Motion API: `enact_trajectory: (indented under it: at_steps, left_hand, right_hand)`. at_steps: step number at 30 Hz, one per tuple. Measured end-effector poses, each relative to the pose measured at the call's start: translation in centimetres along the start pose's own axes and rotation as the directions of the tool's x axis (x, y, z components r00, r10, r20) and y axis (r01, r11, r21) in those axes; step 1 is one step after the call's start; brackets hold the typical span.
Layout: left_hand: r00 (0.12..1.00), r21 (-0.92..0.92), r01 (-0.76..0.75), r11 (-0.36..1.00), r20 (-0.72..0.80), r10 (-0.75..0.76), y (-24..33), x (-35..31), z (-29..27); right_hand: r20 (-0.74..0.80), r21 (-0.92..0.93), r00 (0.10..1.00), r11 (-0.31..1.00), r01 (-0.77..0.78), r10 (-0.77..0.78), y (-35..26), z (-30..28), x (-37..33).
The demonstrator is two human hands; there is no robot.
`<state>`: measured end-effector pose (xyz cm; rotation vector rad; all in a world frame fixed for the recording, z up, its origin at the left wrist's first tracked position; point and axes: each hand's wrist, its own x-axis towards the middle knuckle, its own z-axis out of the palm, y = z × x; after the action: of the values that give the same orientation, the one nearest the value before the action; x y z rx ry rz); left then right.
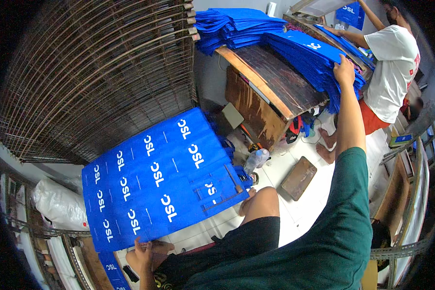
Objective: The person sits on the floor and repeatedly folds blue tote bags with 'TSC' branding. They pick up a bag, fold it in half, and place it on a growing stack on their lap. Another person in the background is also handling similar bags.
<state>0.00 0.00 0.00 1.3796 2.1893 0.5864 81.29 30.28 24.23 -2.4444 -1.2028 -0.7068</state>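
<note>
My right hand (344,72) reaches far to the upper right and closes on the corner of a blue fabric sheet (307,42), the top one of a fanned stack on a dark wooden table. White lettering marks that sheet. Several blue printed sheets (137,181) lie flat in front of me, side by side or overlapping, with white letters and short white dashes. Beside their near edge is my left hand (143,252), its fingers apart and touching the edge. Whatever supports these sheets is mostly hidden under them.
A tall rack of stacked wire shelves (111,72) rises at the left. On the worn table (285,79) sits another blue pile (241,24). A wooden block (298,178) and a plastic bottle (257,158) are on the tiled floor. At the far right, a co-worker (394,67) handles a frame.
</note>
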Motion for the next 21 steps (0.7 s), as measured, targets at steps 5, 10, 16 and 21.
enact_trajectory:
  at_steps: [5,10,16,21]
  left_hand:
    - [0.997,-0.329,-0.074,0.941,-0.005,0.077,-2.4,1.2,4.9]
    - [0.939,-0.132,-0.24,0.962,0.221,0.264,0.0,2.1,4.6]
    - [0.782,0.094,-0.523,0.847,0.448,0.433,4.7,2.5,1.9]
    - [0.778,0.171,-0.493,0.853,0.526,0.344,7.8,2.1,-0.1]
  right_hand:
    - [-0.029,0.086,0.999,0.996,0.036,-0.034,-0.8,3.6,4.2]
    - [0.189,-0.07,0.982,0.997,0.019,-0.005,-2.3,2.1,3.6]
    - [0.315,-0.001,0.934,0.984,0.176,-0.167,-1.2,1.7,6.3]
    - [0.211,0.032,0.957,0.98,0.195,-0.198,-1.0,2.7,7.0]
